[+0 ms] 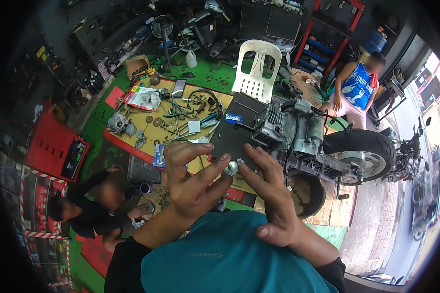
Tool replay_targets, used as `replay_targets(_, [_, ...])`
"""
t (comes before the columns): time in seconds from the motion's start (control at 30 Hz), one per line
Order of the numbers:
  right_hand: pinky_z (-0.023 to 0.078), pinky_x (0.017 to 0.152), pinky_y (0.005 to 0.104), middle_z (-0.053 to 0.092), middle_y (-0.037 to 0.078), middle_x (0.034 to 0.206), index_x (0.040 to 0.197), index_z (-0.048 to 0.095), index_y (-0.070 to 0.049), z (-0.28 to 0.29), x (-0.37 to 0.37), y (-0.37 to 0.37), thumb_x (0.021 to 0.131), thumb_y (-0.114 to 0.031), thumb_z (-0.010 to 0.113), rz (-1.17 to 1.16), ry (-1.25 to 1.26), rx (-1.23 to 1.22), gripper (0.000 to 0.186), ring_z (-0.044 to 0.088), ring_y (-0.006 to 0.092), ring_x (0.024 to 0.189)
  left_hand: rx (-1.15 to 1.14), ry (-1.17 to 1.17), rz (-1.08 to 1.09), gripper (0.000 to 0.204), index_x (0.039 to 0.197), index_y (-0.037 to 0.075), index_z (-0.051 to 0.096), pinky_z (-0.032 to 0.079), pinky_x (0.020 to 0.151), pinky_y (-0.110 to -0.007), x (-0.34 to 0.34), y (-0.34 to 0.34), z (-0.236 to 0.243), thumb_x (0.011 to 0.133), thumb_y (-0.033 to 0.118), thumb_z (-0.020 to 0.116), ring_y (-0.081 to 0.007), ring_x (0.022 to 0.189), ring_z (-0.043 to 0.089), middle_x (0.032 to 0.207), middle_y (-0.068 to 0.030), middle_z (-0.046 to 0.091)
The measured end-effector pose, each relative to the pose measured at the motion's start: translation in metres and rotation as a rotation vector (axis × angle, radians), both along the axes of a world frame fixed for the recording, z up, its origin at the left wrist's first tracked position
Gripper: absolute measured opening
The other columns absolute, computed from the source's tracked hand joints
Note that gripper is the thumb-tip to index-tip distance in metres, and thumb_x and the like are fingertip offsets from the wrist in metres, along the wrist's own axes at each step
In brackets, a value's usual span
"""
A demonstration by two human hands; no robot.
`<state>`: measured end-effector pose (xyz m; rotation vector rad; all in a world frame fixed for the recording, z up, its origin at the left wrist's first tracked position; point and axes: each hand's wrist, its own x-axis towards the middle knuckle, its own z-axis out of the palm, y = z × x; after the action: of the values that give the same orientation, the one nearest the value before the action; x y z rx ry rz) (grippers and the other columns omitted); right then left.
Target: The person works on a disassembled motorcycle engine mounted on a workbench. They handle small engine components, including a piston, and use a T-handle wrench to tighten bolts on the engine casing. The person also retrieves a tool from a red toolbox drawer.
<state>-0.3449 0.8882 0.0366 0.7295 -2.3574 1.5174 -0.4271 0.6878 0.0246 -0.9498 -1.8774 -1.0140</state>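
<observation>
As both hands meet over one small part at scene centre, findings run left to right.

Left margin: a red cabinet (54, 149) stands at far left; a crouching person in black (90, 205) works on the floor just right of it, hands apart from the wearer's.

Table: a yellow table (146, 129) with red edging lies beyond the left hand, strewn with small metal parts, pliers and a carburettor-like casting (118, 123).

Left hand (188, 180): raised, fingers curled; index fingertip and thumb close toward the part from its left. Grip: pinching the small metal part.

Small metal part (231, 168): a short, round, silvery piece, held in the air between the two hands, above a black panel (232, 134). Its long axis cannot be told at this size.

Right hand (271, 195): fingers extended toward the far left, fingertips touching the part from its right and near side. Grip: clenched lightly on the same part.

Nearer hand: neither clearly; both fingertip sets meet at the part, which lies at the far end of each hand.

Right of hands: a stripped scooter engine (291, 129) and rear tyre (362, 146) sit just beyond the right hand.

Far right: a white plastic chair (255, 71) and a seated person in blue (357, 90), well apart.
</observation>
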Motion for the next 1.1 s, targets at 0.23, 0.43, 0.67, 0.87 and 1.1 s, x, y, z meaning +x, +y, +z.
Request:
replay_targets(0.23, [0.018, 0.117, 0.0619, 0.028, 0.029, 0.161, 0.148, 0.048, 0.001, 0.013, 0.009, -0.009, 0.073, -0.062, 0.077, -0.131, 0.062, 0.258, 0.102, 0.021, 0.0516, 0.148, -0.014, 0.022, 0.046, 0.043, 0.107, 0.013, 0.079, 0.044, 0.086, -0.044, -0.002, 0.006, -0.001, 0.064, 0.009, 0.085, -0.0293, 0.104, 0.057, 0.116, -0.0084, 0.061])
replay_targets(0.43, [0.017, 0.117, 0.0613, 0.027, 0.031, 0.161, 0.147, 0.049, 0.001, 0.021, 0.015, -0.014, 0.072, -0.070, 0.075, -0.142, 0.057, 0.332, 0.107, 0.021, 0.0516, 0.148, -0.002, -0.009, 0.030, 0.044, 0.106, 0.012, 0.079, 0.044, 0.086, -0.044, -0.005, 0.010, -0.001, 0.063, 0.010, 0.085, -0.0295, 0.103, 0.057, 0.115, -0.0094, 0.062])
replay_targets(0.67, [0.015, 0.119, 0.0601, 0.032, 0.034, 0.158, 0.144, 0.054, 0.001, 0.004, 0.002, 0.007, 0.087, -0.083, 0.038, -0.126, -0.043, -0.089, 0.103, 0.026, 0.0491, 0.147, 0.153, 0.036, -0.101, 0.040, 0.106, 0.019, 0.078, 0.045, 0.087, -0.044, -0.012, 0.008, -0.025, 0.068, 0.012, 0.089, -0.0263, 0.104, 0.058, 0.120, -0.0078, 0.057])
replay_targets(0.87, [0.013, 0.119, 0.0596, 0.035, 0.033, 0.156, 0.137, 0.062, 0.000, 0.003, -0.007, 0.003, 0.088, -0.088, 0.024, 0.047, -0.173, -0.315, 0.108, 0.027, 0.0462, 0.147, 0.292, 0.103, -0.271, 0.036, 0.104, 0.032, 0.078, 0.045, 0.099, -0.045, -0.015, 0.008, -0.049, 0.073, 0.020, 0.090, -0.0211, 0.106, 0.060, 0.130, -0.0051, 0.051])
replay_targets(1.1, [0.010, 0.121, 0.0571, 0.038, 0.032, 0.155, 0.135, 0.064, -0.002, 0.004, -0.011, -0.003, 0.087, -0.090, 0.022, 0.112, -0.236, -0.338, 0.109, 0.027, 0.0450, 0.148, 0.381, 0.056, -0.350, 0.034, 0.103, 0.034, 0.077, 0.044, 0.103, -0.046, -0.012, 0.011, -0.050, 0.074, 0.019, 0.089, -0.0193, 0.108, 0.061, 0.133, -0.0044, 0.050])
